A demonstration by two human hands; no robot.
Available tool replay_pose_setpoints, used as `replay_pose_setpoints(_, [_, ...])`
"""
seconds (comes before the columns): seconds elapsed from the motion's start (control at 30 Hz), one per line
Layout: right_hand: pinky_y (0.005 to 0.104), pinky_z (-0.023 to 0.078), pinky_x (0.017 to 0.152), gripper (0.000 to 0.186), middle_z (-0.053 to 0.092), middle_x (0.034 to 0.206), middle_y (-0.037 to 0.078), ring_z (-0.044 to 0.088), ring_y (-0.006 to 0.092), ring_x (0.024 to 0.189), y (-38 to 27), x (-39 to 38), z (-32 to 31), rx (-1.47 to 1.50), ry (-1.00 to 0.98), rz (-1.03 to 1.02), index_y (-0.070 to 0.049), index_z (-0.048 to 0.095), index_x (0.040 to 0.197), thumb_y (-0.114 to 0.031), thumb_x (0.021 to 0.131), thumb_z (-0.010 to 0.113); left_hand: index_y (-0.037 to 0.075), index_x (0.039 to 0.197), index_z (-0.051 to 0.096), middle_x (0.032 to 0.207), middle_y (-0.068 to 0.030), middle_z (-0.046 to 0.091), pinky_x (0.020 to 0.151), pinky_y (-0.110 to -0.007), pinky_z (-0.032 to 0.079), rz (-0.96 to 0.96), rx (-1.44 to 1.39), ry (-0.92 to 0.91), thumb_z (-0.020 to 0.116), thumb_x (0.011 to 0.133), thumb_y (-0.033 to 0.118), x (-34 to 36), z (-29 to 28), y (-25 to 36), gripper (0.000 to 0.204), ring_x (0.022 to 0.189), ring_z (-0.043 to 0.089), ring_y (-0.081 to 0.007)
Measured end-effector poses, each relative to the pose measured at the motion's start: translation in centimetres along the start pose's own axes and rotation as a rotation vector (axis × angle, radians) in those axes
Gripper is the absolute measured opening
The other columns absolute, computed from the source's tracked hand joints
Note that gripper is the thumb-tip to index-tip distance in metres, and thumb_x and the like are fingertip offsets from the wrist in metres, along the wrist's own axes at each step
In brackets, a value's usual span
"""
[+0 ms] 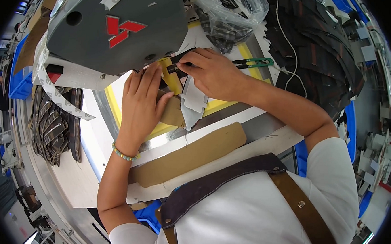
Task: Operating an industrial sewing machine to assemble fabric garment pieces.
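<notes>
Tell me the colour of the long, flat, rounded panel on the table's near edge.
The panel is yellowish brown, seen in the head view.

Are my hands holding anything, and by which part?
Your right hand seems to pinch a small black piece by its right end; whether your left hand grips anything is unclear.

Beyond the fingers (148,82) and to the right sits a clear plastic bag (255,5). To their right lies a green-handled tool (269,61); farther right, a white cord (295,57) crosses a heap of dark pieces (323,56). On their near side rests a long brown pad (191,156). Leftward are a curling white tape (60,99), dark strips (50,126) and, farther out, a blue bin (21,88).
</notes>
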State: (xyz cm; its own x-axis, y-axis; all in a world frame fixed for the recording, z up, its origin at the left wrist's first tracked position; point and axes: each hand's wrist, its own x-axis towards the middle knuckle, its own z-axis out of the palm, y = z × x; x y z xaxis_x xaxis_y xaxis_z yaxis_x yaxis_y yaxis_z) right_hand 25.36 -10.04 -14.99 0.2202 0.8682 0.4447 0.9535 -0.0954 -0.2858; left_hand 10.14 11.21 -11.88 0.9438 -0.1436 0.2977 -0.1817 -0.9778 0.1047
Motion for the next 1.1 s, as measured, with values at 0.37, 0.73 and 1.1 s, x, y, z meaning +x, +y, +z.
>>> replay_pose_setpoints(0.37, [0.0439, 0.051, 0.102, 0.045, 0.061, 0.129, 0.010, 0.059, 0.0313, 0.122, 0.4, 0.1, 0.2, -0.039, -0.009, 0.008, 0.002, 0.070, 0.127, -0.003, 0.082, 0.069, 0.002, 0.150, 0.057, 0.156, -0.0115, 0.057, 0.117, -0.049, 0.040, 0.030, 0.005, -0.023, 0.075, 0.094, 0.031, 0.3, 0.7, -1.1, 0.065, 0.140, 0.051, -0.0395])
replay_pose_setpoints(0.73, [0.0419, 0.052, 0.101, 0.046, 0.063, 0.127, 0.009, 0.060, 0.0288, 0.121, 0.5, 0.4, 0.1, -0.066, 0.008, -0.048, 0.001, 0.069, 0.127, -0.003, 0.082, 0.070, -0.001, 0.148, 0.058, 0.155, -0.0141, 0.058, 0.117, -0.048, 0.040, 0.053, 0.027, -0.056, 0.076, 0.093, 0.032, 0.6, 0.3, -1.2, 0.067, 0.140, 0.052, -0.0386])
replay_pose_setpoints(1.1, [0.0398, 0.052, 0.104, 0.042, 0.065, 0.124, 0.008, 0.061, 0.0271, 0.119, 1.5, 0.8, 0.9, -0.090, 0.077, -0.039, 0.001, 0.072, 0.123, -0.004, 0.081, 0.071, -0.003, 0.141, 0.063, 0.146, -0.0165, 0.063, 0.116, -0.049, 0.040, 0.078, 0.096, -0.029, 0.076, 0.093, 0.035, 1.4, 0.7, -1.6, 0.063, 0.130, 0.059, -0.0352])
